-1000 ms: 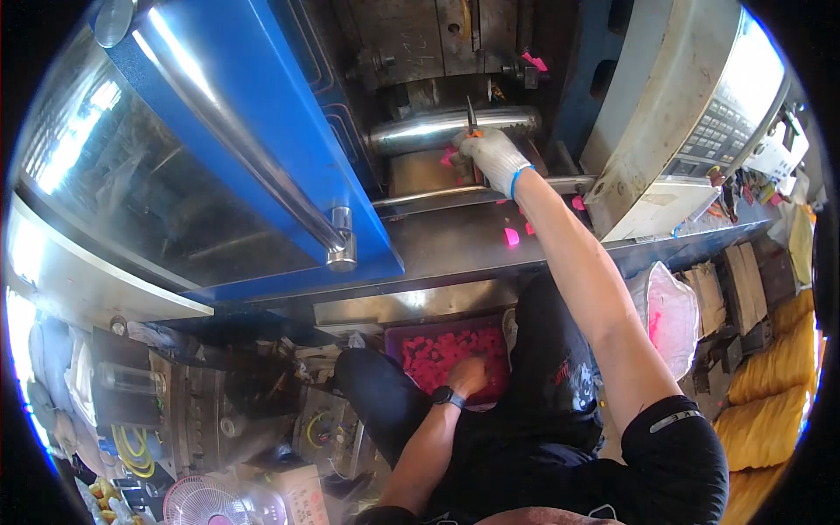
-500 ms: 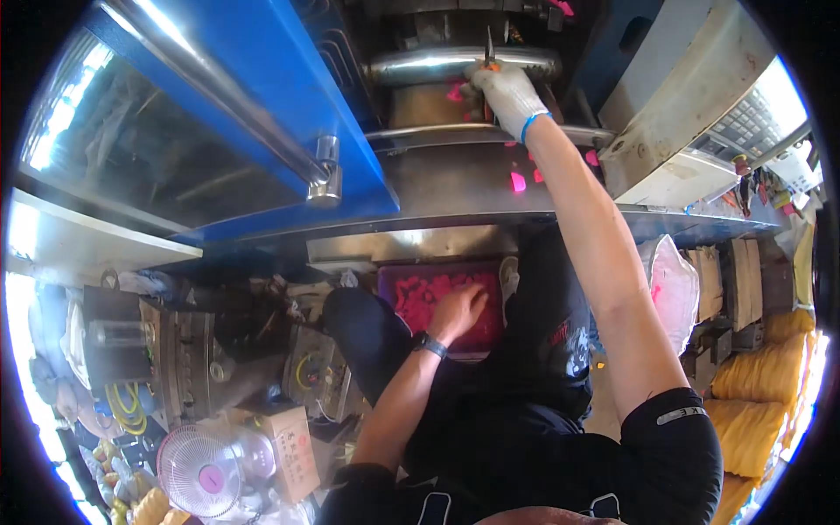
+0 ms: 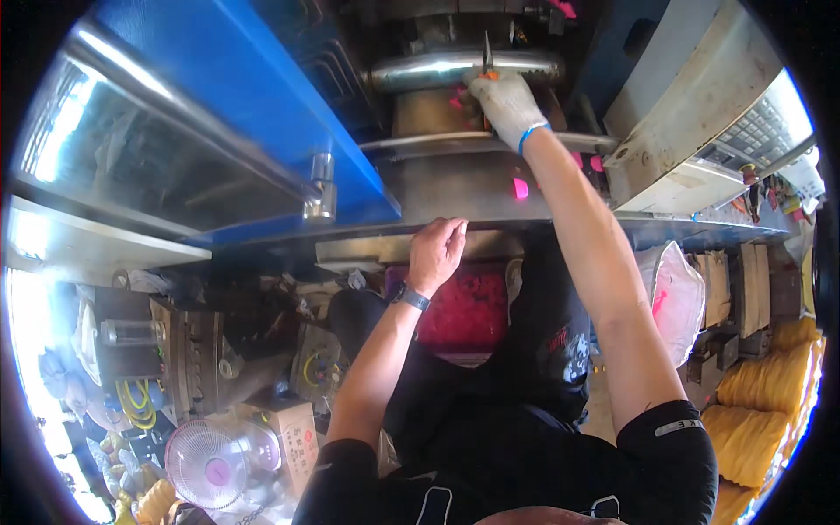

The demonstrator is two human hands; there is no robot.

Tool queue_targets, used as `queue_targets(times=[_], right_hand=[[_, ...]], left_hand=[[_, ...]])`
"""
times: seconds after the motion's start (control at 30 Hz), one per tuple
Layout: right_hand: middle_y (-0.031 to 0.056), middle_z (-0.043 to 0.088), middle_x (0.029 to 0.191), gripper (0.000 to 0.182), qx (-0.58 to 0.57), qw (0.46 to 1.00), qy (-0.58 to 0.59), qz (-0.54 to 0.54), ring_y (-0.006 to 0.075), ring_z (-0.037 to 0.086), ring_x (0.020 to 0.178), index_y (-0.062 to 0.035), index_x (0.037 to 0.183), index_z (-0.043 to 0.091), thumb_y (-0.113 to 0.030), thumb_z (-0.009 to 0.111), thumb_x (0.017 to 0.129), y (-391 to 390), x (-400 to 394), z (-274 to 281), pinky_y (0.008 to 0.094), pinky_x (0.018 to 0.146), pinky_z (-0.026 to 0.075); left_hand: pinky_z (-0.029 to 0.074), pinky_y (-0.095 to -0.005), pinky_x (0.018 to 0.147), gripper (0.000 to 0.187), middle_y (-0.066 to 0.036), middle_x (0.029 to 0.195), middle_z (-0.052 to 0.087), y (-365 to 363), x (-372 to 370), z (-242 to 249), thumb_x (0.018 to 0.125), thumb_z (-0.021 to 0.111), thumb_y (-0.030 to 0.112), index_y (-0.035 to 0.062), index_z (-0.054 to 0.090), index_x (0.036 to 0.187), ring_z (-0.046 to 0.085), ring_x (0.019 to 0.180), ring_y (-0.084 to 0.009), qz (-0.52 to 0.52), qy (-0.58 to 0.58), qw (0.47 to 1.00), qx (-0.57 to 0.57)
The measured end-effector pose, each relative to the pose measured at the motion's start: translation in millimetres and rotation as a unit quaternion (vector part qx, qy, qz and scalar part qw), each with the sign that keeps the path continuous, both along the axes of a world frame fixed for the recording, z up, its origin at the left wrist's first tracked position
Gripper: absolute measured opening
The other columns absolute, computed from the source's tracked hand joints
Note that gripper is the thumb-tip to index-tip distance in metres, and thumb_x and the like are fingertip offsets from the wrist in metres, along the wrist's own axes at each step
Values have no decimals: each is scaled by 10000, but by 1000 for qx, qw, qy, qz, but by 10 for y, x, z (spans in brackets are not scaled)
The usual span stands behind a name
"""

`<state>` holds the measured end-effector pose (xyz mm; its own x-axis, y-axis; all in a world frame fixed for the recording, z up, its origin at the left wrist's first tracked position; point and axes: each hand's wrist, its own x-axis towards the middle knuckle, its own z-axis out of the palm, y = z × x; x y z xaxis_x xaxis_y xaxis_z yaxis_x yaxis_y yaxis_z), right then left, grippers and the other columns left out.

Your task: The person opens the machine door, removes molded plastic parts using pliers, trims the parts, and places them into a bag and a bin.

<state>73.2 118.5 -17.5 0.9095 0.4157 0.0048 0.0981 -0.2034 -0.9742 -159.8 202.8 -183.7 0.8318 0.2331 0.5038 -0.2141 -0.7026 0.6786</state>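
My right hand [image 3: 507, 101], in a white knitted glove, is closed around a pair of pliers [image 3: 487, 54] with orange grips and a narrow metal tip pointing away from me. It is inside the machine, in front of a shiny round bar [image 3: 420, 70]. My bare left hand [image 3: 437, 255] is at the machine's front edge, above the bin [image 3: 490, 337]; its fingers are curled together, and whatever they hold, if anything, is hidden. Pink pieces fill the bin between my legs. One pink piece [image 3: 521, 188] lies on the metal ledge [image 3: 437, 188].
At the left is a blue machine door [image 3: 289, 114] with a metal handle. A control panel [image 3: 700, 140] with keys stands at the right. A pink-and-white bag [image 3: 674, 297] is beside my right leg. A fan [image 3: 207, 464] and a cardboard box [image 3: 297, 442] are at lower left.
My left hand has risen from the bin to the machine's front edge. My right hand stays near the round bar with the pliers. Fewer pink pieces show on the ledge.
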Motion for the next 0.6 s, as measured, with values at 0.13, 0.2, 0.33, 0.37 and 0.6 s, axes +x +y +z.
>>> queue_targets(times=[0.13, 0.2, 0.33, 0.37, 0.6], right_hand=[[141, 719, 737, 218, 44, 999, 5, 10, 234, 702, 690, 19, 869, 733, -175, 644, 824, -42, -109, 134, 365, 668, 542], [146, 723, 761, 218, 10, 1000, -6, 1, 248, 705, 708, 2, 897, 738, -171, 635, 812, -21, -67, 102, 381, 689, 545], [102, 663, 746, 178, 92, 996, 16, 0, 223, 650, 658, -29, 945, 663, -96, 644, 781, 42, -17, -8, 366, 662, 526], [90, 640, 735, 148, 99, 994, 38, 6, 204, 621, 634, -39, 921, 644, -104, 641, 789, 40, -4, -36, 359, 639, 515], [70, 630, 731, 149, 104, 992, 71, 13, 165, 615, 614, -50, 1000, 639, -132, 604, 881, 23, -62, 52, 336, 590, 497]], left_hand=[[508, -446, 621, 90, -142, 783, 648, 55, 322, 114, 962, 685, 143, 62, 702, 996, 632, 677, -346, 15, -16, 1000, 0], [522, -467, 642, 89, -148, 798, 666, 73, 448, 104, 957, 683, 140, 61, 709, 988, 651, 721, -378, 21, -20, 999, 16], [536, -467, 651, 91, -150, 801, 679, 94, 646, 31, 938, 695, 143, 61, 720, 966, 664, 735, -379, 41, -50, 997, 29], [535, -467, 649, 91, -149, 799, 679, 93, 663, 17, 934, 696, 144, 61, 721, 963, 663, 733, -379, 43, -43, 998, 29], [534, -446, 622, 79, -118, 757, 678, 81, 700, 54, 905, 719, 156, 78, 721, 913, 672, 692, -336, 52, 14, 998, 18]])
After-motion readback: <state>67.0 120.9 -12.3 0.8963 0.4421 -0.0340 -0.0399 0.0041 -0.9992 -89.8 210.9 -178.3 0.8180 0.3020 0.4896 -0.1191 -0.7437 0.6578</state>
